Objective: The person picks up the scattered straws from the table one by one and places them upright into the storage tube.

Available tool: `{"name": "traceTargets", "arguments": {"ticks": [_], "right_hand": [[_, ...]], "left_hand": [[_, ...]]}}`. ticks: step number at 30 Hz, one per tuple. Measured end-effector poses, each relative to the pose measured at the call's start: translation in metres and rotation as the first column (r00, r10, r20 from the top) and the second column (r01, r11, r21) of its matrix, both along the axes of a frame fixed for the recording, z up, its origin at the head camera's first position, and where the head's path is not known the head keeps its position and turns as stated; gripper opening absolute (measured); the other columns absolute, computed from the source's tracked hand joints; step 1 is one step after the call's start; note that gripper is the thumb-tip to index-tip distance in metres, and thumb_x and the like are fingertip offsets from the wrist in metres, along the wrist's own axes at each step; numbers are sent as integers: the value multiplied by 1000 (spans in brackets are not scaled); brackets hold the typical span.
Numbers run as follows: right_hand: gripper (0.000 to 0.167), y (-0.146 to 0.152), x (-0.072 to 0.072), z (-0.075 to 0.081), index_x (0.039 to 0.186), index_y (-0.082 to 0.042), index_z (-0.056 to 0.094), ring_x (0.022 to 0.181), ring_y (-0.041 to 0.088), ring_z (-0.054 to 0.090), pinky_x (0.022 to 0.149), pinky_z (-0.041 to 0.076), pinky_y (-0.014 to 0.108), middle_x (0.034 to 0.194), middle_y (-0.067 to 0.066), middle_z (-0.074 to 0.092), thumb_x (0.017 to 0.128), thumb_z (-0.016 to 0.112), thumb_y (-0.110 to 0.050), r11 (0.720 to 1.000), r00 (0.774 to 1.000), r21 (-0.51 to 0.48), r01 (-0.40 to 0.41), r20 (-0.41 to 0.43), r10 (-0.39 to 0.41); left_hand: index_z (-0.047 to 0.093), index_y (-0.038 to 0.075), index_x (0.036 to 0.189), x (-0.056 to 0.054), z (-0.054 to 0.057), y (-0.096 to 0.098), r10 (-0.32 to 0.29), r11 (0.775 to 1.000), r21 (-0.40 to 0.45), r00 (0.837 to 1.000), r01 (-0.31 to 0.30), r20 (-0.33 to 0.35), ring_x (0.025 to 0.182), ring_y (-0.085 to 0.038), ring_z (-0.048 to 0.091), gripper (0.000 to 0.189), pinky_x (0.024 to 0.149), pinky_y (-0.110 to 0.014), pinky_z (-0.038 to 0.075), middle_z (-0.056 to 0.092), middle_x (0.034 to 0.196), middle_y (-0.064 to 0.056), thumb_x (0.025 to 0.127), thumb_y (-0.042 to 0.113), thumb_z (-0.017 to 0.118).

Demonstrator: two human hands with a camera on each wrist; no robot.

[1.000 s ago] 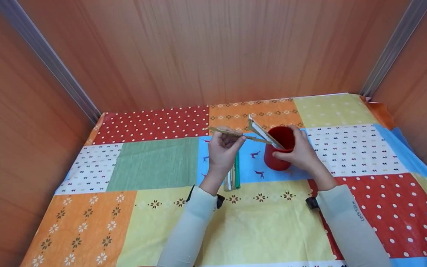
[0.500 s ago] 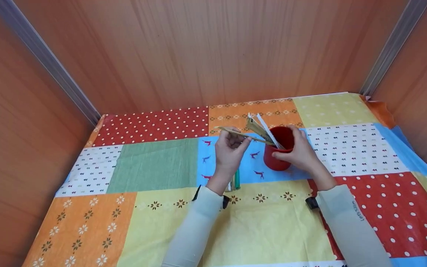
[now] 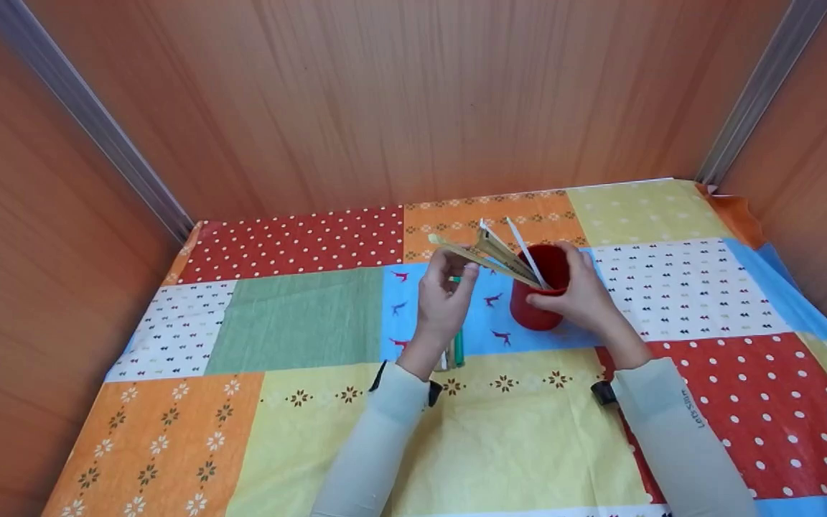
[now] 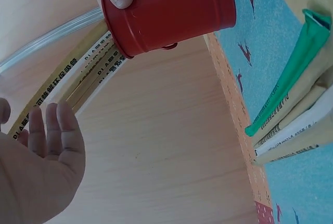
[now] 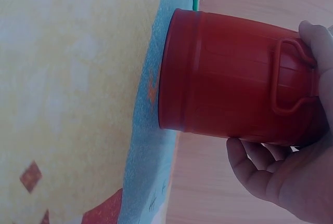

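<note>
My right hand (image 3: 586, 298) grips the rim of a small red cup (image 3: 534, 314), thumb on the near side and fingers round the far side. In the right wrist view, the cup's looped side handle (image 5: 276, 78) shows. Several wrapped straws lean leftward out of the cup, among them a white straw (image 3: 521, 240) and printed brown ones. My left hand (image 3: 442, 305) is beside the leftmost brown-wrapped straw (image 4: 58, 78). In the left wrist view its fingers (image 4: 67, 130) are spread fairly straight around that straw's outer end, with no clear pinch. The straws' lower ends are hidden inside the cup.
On the cloth below my left hand lie several more wrapped straws, including a green one (image 4: 286, 78) and a white one (image 4: 307, 120). A patchwork tablecloth (image 3: 298, 316) covers the table. Wood-grain panels (image 3: 385, 108) enclose the back and sides.
My left hand has moved right toward the cup, and its pinch on the brown-wrapped straw has loosened. That straw now leans in the cup with the others; the white straw has swung rightward. The right hand stays put.
</note>
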State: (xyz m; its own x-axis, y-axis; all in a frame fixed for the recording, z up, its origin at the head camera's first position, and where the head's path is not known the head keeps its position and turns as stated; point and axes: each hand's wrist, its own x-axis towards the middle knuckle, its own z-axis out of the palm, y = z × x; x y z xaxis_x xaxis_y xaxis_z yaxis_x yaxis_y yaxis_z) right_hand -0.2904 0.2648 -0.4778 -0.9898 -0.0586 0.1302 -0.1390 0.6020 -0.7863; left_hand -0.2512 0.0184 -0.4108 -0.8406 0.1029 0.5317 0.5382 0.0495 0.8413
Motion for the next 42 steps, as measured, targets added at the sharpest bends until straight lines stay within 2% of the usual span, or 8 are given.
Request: {"name": "traceTargets", "arguments": {"ticks": [4, 10, 16, 21, 26, 32, 37, 42], "right_hand": [[103, -1, 0, 0, 150, -14, 20, 129, 32, 37, 96, 47, 54, 144, 16, 32, 72, 83, -41, 1000, 1000, 0, -5, -11, 5], [103, -1, -1, 0, 149, -10, 22, 128, 32, 38, 99, 45, 55, 142, 18, 33, 71, 84, -38, 1000, 999, 5, -4, -35, 4], [100, -1, -1, -1, 148, -12, 24, 127, 33, 40, 94, 49, 55, 141, 17, 34, 72, 84, -37, 1000, 999, -10, -11, -31, 10], [99, -1, 1, -1, 148, -13, 24, 128, 32, 39, 93, 50, 54, 141, 16, 34, 73, 83, -38, 1000, 1000, -6, -11, -24, 11], [100, 1, 0, 0, 149, -15, 22, 129, 32, 37, 94, 49, 55, 142, 16, 33, 73, 82, -40, 1000, 1000, 0, -4, -7, 4], [103, -1, 0, 0, 150, -13, 21, 129, 32, 39, 96, 48, 55, 141, 17, 34, 72, 83, -40, 1000, 1000, 2, 8, -1, -8], [104, -2, -1, 0, 150, -12, 22, 125, 32, 42, 95, 47, 55, 137, 18, 36, 71, 83, -42, 1000, 1000, -5, 11, -16, -11], [104, -1, 0, 0, 150, -11, 21, 125, 32, 42, 94, 49, 54, 137, 18, 36, 71, 83, -42, 1000, 1000, -16, 9, -13, -9]], "left_hand": [[49, -7, 122, 1, 4, -4, -18, 999, 39, 998, 20, -53, 93, -36, 62, 30, 71, -25, 52, 62, 106, -22, 94, 1, 56], [40, -1, 141, -2, 1, -4, -173, 975, -150, 984, 166, -34, 109, -32, 59, 50, 82, -33, 53, 51, 130, -21, 94, 6, 55], [63, 6, 121, -19, -20, 2, 2, 1000, 8, 998, -1, -62, 66, -13, 57, 26, 54, -24, 46, 61, 84, -11, 97, 15, 56], [63, 6, 111, -22, -16, 1, 54, 988, 150, 996, -43, -71, 51, -14, 52, 22, 49, -29, 49, 51, 63, -9, 92, 17, 65], [55, -1, 122, -20, -11, 1, -72, 983, 164, 995, 82, -65, 86, -27, 68, 31, 75, -34, 58, 64, 96, -19, 92, 6, 62], [43, 7, 143, -19, -15, -1, -231, 969, -98, 973, 228, -20, 122, -26, 57, 45, 94, -31, 51, 55, 132, -15, 99, 11, 51], [57, 13, 125, -23, -21, -6, -37, 979, -196, 992, 61, 123, 104, -17, 61, 31, 83, -29, 54, 61, 116, -4, 97, 25, 57], [59, 17, 117, -30, -29, -15, 169, 933, -353, 955, -74, 245, 91, -15, 60, 27, 77, -27, 53, 60, 103, 0, 93, 28, 62]]}}
